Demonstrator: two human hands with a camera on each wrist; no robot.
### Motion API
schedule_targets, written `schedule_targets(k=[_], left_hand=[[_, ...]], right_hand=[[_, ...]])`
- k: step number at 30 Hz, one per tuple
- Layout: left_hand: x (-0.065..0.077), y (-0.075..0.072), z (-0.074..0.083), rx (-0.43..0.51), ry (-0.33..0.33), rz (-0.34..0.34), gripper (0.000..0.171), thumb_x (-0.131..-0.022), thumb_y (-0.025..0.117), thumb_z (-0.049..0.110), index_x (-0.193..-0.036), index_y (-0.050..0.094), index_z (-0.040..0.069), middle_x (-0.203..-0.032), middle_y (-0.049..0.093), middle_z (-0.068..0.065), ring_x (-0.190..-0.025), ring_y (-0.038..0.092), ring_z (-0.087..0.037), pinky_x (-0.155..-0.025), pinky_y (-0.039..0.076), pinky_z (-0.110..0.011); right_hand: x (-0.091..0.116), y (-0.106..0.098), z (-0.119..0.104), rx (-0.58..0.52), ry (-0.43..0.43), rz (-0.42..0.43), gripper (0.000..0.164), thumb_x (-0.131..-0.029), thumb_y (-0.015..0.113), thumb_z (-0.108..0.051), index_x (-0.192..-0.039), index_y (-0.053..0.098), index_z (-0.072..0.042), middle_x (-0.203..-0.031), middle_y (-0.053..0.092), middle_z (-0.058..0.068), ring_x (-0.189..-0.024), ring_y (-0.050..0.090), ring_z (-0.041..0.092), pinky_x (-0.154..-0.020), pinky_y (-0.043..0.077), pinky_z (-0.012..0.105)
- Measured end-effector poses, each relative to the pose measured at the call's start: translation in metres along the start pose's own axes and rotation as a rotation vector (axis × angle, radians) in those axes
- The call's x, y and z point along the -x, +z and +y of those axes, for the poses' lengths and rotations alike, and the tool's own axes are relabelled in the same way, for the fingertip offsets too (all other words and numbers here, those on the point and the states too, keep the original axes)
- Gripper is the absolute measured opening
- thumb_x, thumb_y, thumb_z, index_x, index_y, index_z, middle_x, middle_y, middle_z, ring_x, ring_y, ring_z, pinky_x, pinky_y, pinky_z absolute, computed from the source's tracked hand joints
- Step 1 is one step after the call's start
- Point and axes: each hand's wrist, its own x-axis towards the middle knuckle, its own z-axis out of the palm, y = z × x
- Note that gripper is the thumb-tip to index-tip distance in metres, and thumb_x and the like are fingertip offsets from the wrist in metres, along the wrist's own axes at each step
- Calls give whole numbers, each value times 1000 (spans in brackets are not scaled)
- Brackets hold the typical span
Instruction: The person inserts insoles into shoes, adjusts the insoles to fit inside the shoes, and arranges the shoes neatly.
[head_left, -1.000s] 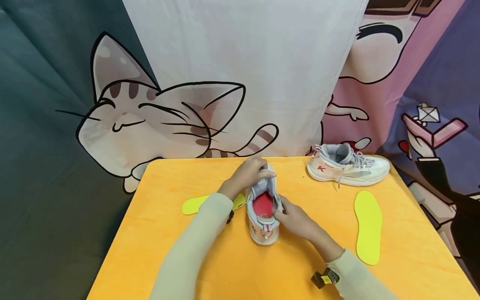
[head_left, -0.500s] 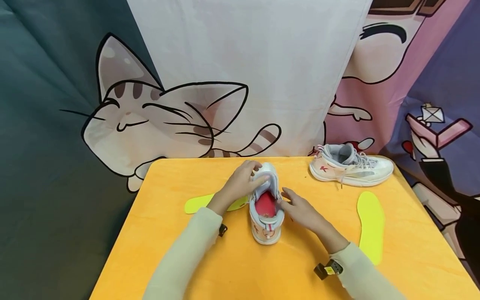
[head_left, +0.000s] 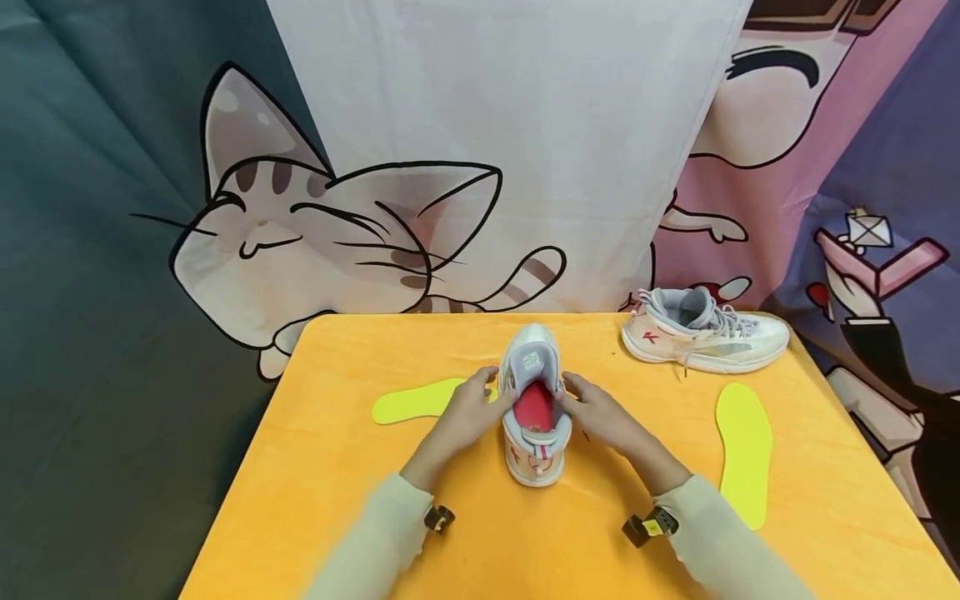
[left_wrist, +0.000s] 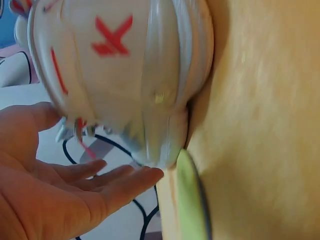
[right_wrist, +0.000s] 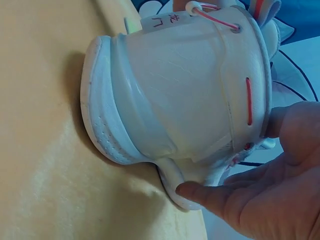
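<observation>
A white sneaker point(head_left: 531, 477) with a red inner base stands in front of me, heel toward me and tongue tipped forward. At its left side is my left hand point(head_left: 467, 410), thumb at the collar edge and other fingers fairly straight, apart from the upper point(left_wrist: 112, 75). My right hand point(head_left: 603, 417) holds the sneaker's right side, the thumb reaching inside the collar and a finger outside against the upper point(right_wrist: 185, 95). The thumb tip is hidden in the right wrist view. A yellow-green insole point(head_left: 408, 404) lies left of the sneaker, partly behind my left hand.
A second white sneaker point(head_left: 705, 337) sits at the back right of the orange-yellow table point(head_left: 517, 550), toe to the right. Another yellow-green insole point(head_left: 745, 454) lies in front of it. A printed cloth backdrop point(head_left: 585, 150) hangs along the table's far edge.
My left hand has let go of the sneaker's tongue and moved down toward me, to the left collar. The right hand loosened briefly and is back at the right collar. The sneaker has hardly moved.
</observation>
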Motion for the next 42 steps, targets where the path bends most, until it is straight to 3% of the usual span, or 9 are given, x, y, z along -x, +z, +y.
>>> schedule_targets(k=[7, 10, 13, 17, 21, 24, 31, 36, 42], left_hand=[[6, 16, -6, 92, 17, 23, 46, -105, 58, 32, -138, 62, 1, -132, 69, -17, -118, 69, -28, -98, 58, -45], [6, 16, -6, 114, 4, 33, 42, -105, 58, 29, -136, 65, 2, -118, 74, -16, -101, 73, -22, -85, 62, -37], [6, 14, -6, 136, -25, 24, 40, -106, 56, 26, -136, 65, 3, -104, 76, -14, -78, 72, -22, -66, 58, -29], [6, 11, -7, 202, -35, 0, 39, -106, 54, 22, -139, 63, 2, -116, 73, -20, -67, 70, -18, -62, 62, -36], [6, 10, -12, 238, -30, -11, 39, -107, 52, 20, -140, 62, 2, -131, 66, -22, -67, 68, -12, -66, 63, -38], [5, 10, -15, 240, -32, -8, 39, -107, 52, 20, -139, 63, 2, -131, 66, -21, -66, 67, -13, -64, 63, -35], [4, 16, -17, 255, -37, 8, 41, -106, 58, 29, -136, 65, 4, -133, 67, -20, -76, 70, -14, -70, 64, -41], [6, 10, -22, 225, -10, -3, 48, -107, 54, 42, -138, 63, 5, -120, 72, -18, -82, 72, -21, -76, 62, -38], [9, -17, -37, 102, 48, 76, 44, -112, 43, 36, -138, 64, 6, -124, 69, -17, -114, 66, -32, -100, 54, -48]], right_hand=[[-2, 5, 4, 9, -90, 14, 52, -111, 42, -21, -157, 37, 4, -155, 47, 25, -141, 48, 36, -117, 40, 55], [-3, 6, 3, 31, -55, 33, 52, -109, 43, -20, -157, 40, -1, -143, 57, 25, -100, 67, 34, -88, 58, 48], [-3, 5, 4, 10, -28, 43, 52, -107, 43, -18, -157, 41, -3, -131, 60, 23, -58, 49, 20, -54, 47, 33], [-4, 4, 11, -70, -36, 28, 52, -107, 41, -15, -158, 39, -2, -121, 62, 25, -48, 36, 16, -44, 39, 29], [-5, 2, 16, -114, -60, 15, 52, -108, 41, -14, -157, 37, 3, -134, 58, 28, -81, 59, 27, -53, 44, 30], [-6, 2, 17, -123, -76, 14, 52, -108, 42, -14, -156, 36, 5, -148, 50, 28, -113, 53, 30, -66, 46, 28], [-2, 6, 19, -93, -26, 76, 49, -110, 43, -19, -155, 44, -2, -111, 63, 31, -62, 52, 17, -56, 51, 31], [-1, 10, 19, -43, -61, 140, 50, -111, 47, -27, -153, 47, 0, -148, 56, 22, -131, 56, 30, -112, 46, 50], [3, 12, 18, -182, -24, 95, 57, -111, 46, -35, -157, 39, -1, -156, 47, 24, -138, 53, 38, -110, 49, 48]])
